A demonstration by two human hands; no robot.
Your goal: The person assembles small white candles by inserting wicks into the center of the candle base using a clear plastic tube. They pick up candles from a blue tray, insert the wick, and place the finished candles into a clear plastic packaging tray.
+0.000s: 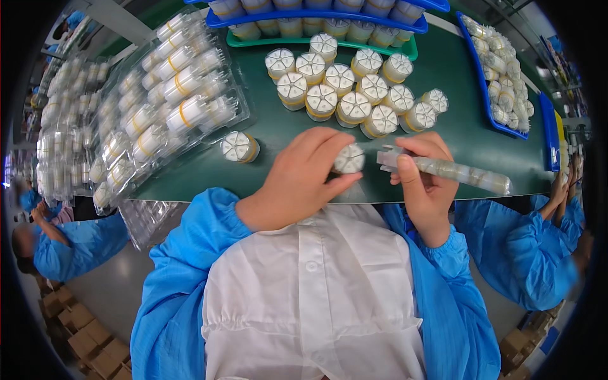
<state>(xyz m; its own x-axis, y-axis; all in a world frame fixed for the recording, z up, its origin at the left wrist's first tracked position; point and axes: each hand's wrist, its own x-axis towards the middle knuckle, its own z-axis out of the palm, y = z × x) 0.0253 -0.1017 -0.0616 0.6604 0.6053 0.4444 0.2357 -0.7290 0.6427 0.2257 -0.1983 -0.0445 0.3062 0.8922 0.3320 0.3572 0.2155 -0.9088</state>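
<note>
Near the table's front edge, my left hand [296,170] is closed around a white cylindrical part [349,159] with a round top split into wedges. Facing it from the right, my right hand [425,183] grips a long translucent tube-like tool [470,175] between thumb and fingers. The tool's pale grey pronged tip [387,158] points at the part, with a small gap between them. A single similar white cylinder [240,147] stands left of my left hand. Beyond both hands is a loose group of several more such cylinders [339,79], with yellow bands round their sides.
Clear plastic trays [237,104] of lying white cylinders fill the left side. At the back are stacked blue trays [316,12] and a green tray [408,50]. A blue tray [472,69] of white parts lies right. People in blue smocks [532,253] sit on both sides.
</note>
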